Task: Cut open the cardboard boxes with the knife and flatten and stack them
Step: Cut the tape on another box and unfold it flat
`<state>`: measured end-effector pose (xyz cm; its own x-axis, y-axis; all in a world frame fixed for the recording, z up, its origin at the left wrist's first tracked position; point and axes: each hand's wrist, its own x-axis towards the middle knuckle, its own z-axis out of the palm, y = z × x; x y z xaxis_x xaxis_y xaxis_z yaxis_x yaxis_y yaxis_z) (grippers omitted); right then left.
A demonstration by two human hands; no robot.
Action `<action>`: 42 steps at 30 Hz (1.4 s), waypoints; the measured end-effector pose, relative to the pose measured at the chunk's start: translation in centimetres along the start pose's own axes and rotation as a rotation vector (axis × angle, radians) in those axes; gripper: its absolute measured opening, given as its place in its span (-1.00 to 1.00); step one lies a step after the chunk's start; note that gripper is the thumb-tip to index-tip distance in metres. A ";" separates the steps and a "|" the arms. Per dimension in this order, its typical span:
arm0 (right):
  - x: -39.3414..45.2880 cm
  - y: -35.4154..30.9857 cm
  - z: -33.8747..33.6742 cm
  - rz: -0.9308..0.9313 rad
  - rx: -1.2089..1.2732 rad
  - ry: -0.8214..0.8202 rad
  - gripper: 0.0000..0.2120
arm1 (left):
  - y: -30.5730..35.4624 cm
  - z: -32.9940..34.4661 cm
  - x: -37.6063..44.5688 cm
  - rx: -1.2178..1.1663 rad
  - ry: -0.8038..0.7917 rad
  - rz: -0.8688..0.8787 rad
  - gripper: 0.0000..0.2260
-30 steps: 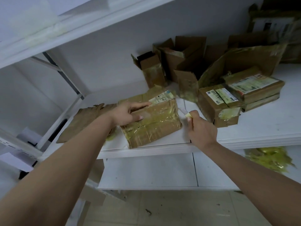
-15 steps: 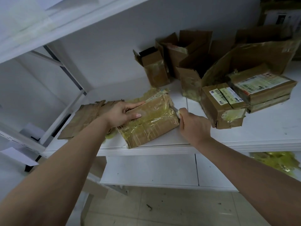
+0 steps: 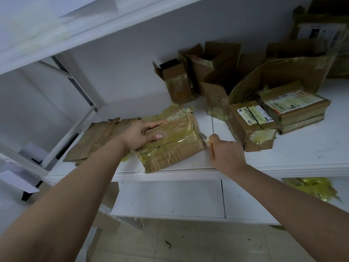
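A flat cardboard box wrapped in yellowish tape lies near the front of the white shelf. My left hand presses on its left top, fingers straight and thumb along the top face. My right hand grips a small knife, whose blade touches the box's right edge. Flattened cardboard lies to the left of the box.
Two sealed labelled boxes sit to the right. Several opened boxes stand at the back against the wall. Crumpled yellow tape lies on the lower shelf. A metal upright slants at the left.
My right hand went in against the box's right edge with the knife, then drew back slightly toward the front. My left hand stayed pressed on the box.
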<state>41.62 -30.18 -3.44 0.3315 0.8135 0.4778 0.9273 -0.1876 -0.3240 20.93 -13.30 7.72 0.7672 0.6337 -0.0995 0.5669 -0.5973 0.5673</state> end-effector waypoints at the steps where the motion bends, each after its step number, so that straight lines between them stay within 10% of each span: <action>1: -0.1 0.2 -0.1 0.000 0.045 0.042 -0.85 | 0.0 0.1 -0.2 0.022 0.012 0.013 -0.51; 10: 1.1 -1.3 -0.8 -0.133 0.016 0.122 -0.79 | 0.0 1.1 -0.7 0.580 0.149 0.202 -0.44; 19: 1.3 -4.0 1.2 -0.439 0.090 0.081 -0.79 | -0.9 2.0 -0.9 0.489 0.174 0.219 -0.55; 29: 3.2 -7.3 0.2 -0.339 -0.188 -0.315 -0.61 | -1.7 2.7 -0.3 0.509 0.198 0.170 -0.55; 42: 1.5 -7.4 -1.3 -0.423 -0.138 -0.347 -0.84 | -1.1 2.0 -0.5 0.520 0.125 0.120 -0.49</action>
<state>35.44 -28.30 0.71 -0.1291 0.9625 0.2388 0.9889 0.1429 -0.0416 20.49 -13.94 5.48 0.8122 0.5806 0.0575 0.5752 -0.8133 0.0869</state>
